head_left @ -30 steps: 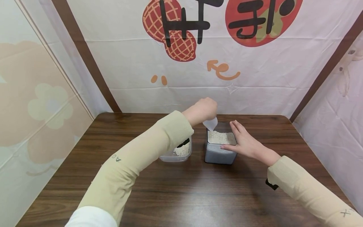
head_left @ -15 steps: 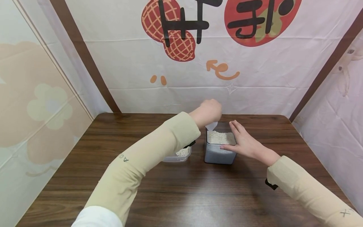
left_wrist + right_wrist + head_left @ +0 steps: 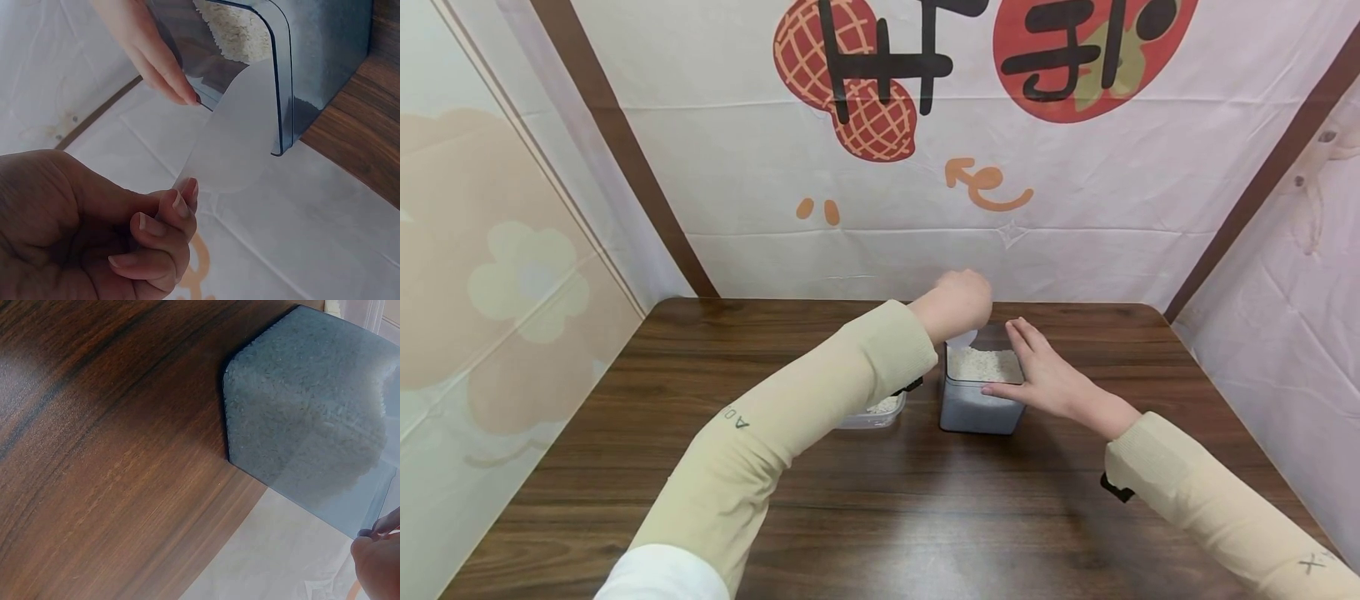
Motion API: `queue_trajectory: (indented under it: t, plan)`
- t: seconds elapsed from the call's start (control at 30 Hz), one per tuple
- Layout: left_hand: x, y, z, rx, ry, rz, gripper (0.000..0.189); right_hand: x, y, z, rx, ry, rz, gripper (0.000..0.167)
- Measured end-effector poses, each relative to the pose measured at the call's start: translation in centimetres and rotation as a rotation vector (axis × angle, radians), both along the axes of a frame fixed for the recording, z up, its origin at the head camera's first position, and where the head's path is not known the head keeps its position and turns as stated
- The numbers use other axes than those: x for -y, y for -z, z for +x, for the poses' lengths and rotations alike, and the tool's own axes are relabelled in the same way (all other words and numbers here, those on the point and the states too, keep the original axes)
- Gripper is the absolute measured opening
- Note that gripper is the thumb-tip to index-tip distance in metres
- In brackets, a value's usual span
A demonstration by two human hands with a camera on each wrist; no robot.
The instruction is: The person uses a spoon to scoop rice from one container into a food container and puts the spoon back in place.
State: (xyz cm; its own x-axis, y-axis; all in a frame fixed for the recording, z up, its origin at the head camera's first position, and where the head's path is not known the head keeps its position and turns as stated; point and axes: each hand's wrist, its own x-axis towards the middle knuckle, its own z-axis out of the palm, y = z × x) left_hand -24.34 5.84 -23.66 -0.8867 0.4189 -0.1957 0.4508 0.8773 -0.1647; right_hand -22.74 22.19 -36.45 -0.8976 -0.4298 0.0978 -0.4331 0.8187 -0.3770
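Observation:
My left hand (image 3: 964, 302) pinches a translucent white plastic scoop (image 3: 234, 131) between thumb and curled fingers. The scoop's wide end dips over the rim of a blue-grey see-through container (image 3: 980, 410), right by the white rice (image 3: 988, 365) inside. Spread along that container's right side, my right hand (image 3: 1051, 375) has its thumb on the near rim and its straight fingers toward the far corner. In the right wrist view, fingertips (image 3: 375, 536) touch the upper corner, and rice shows through the wall.
Left of the container stands a low clear plastic box (image 3: 868, 422) with some rice in it, partly hidden under my left sleeve (image 3: 820, 375). Both stand on a dark wooden table (image 3: 880, 517). A printed white cloth (image 3: 820, 258) hangs behind the table's far edge.
My left hand has moved right and slightly down, carrying the scoop closer over the container. Its sleeve now covers more of the clear box. The right hand stays in place.

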Motion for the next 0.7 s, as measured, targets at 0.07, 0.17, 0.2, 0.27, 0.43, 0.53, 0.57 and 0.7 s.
queue_trajectory:
  t: [0.07, 0.17, 0.2, 0.27, 0.43, 0.53, 0.57, 0.7]
  plan:
    - [-0.05, 0.05, 0.03, 0.007, 0.0, -0.003, 0.024, 0.03, -0.08, 0.01, 0.004, -0.002, 0.0, 0.109]
    - [-0.16, 0.11, 0.04, 0.014, -0.007, -0.008, 0.025, 0.05, -0.14, 0.03, 0.008, -0.004, -0.003, 0.109]
    - [-0.19, 0.11, 0.05, 0.014, -0.007, -0.011, 0.025, 0.04, -0.15, 0.03, 0.008, -0.003, -0.004, 0.109]
    - [-0.25, 0.13, 0.08, 0.014, -0.006, -0.013, 0.026, 0.02, -0.15, 0.03, 0.007, -0.004, -0.006, 0.109]
    - [-0.32, 0.25, 0.29, 0.009, 0.025, -0.039, 0.027, -0.01, -0.12, 0.0, 0.007, -0.006, -0.009, 0.109]
    - [-0.44, 0.42, 0.28, 0.009, 0.03, -0.048, 0.027, -0.03, -0.09, -0.04, 0.005, -0.006, -0.013, 0.108]
    - [-0.51, 0.46, 0.26, 0.014, 0.022, -0.043, 0.027, -0.04, -0.09, -0.05, 0.003, -0.006, -0.013, 0.108]
    - [-0.76, 0.63, 0.08, 0.028, -0.005, -0.042, 0.027, -0.08, -0.09, -0.04, -0.001, -0.005, -0.005, 0.108]
